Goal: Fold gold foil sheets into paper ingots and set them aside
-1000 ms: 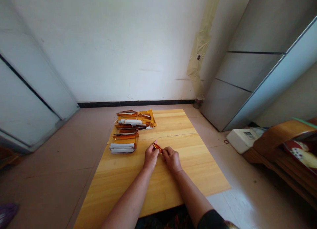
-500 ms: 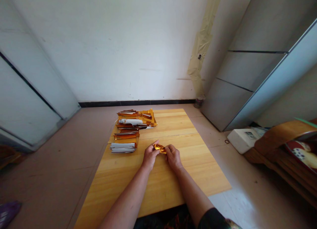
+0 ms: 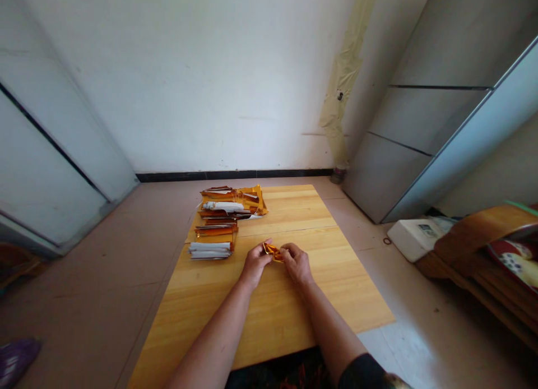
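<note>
Between my hands is a crumpled piece of shiny gold foil paper (image 3: 274,252), folded or creased; its exact shape is partly hidden by my fingers. My left hand (image 3: 255,261) pinches its left end between thumb and fingers. At the other end, my right hand (image 3: 296,259) grips it with closed fingers. Both hands are just above the middle of the wooden board (image 3: 269,310). To their left lie stacks of gold and white paper pieces: a whitish bundle (image 3: 210,250) nearest me, a gold stack (image 3: 216,230) behind it, and a larger gold pile (image 3: 254,197) at the far edge.
A white wall (image 3: 218,86) with a dark skirting stands beyond the board. On the right are a grey fridge (image 3: 403,148), a white foam box (image 3: 412,239) and a wooden seat (image 3: 466,260). A purple shoe-like object (image 3: 19,360) is on the floor at lower left.
My right fingers have shifted slightly over the foil paper, which looks a little more twisted. Both hands keep hold of it. The whole view has shifted slightly.
</note>
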Demonstrator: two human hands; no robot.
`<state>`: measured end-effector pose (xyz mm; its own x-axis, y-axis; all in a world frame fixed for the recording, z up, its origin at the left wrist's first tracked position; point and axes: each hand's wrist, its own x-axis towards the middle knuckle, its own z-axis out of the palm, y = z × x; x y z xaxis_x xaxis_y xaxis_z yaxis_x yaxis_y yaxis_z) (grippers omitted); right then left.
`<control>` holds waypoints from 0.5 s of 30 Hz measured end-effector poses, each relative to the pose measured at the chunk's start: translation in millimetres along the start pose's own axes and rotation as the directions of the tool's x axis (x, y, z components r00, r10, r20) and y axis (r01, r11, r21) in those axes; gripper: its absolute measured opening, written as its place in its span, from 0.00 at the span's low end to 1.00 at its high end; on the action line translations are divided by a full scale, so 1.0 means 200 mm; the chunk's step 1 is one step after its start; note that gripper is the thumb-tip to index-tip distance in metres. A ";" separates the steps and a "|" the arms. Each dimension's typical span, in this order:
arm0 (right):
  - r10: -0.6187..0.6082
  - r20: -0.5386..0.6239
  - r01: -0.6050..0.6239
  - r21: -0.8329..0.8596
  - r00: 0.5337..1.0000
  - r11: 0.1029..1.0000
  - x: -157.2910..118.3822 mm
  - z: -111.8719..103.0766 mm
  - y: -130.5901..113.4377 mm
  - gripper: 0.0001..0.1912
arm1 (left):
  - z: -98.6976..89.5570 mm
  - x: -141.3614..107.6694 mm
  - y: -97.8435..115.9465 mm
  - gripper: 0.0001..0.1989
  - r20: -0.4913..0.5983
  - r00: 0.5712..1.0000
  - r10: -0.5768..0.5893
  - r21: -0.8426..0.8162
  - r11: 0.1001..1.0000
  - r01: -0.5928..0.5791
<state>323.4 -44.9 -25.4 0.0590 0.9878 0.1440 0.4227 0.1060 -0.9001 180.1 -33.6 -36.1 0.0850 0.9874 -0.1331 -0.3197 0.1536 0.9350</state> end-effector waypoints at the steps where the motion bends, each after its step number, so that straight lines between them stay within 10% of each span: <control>1: -0.010 0.003 0.010 -0.011 1.000 1.000 0.01 -0.01 -0.01 0.13 | 0.00 0.00 0.00 0.29 0.006 1.000 -0.001 0.012 1.000 0.001; 15: -0.138 0.017 0.138 -0.036 0.990 0.990 0.08 0.04 -0.06 0.11 | 0.01 -0.01 0.01 0.22 0.044 0.998 -0.055 -0.114 0.992 0.060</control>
<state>311.9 -28.6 -16.6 -0.0154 0.9657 0.2593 0.4588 0.2372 -0.8563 181.1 -35.1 -32.4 0.1440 0.9749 -0.1700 -0.4198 0.2157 0.8816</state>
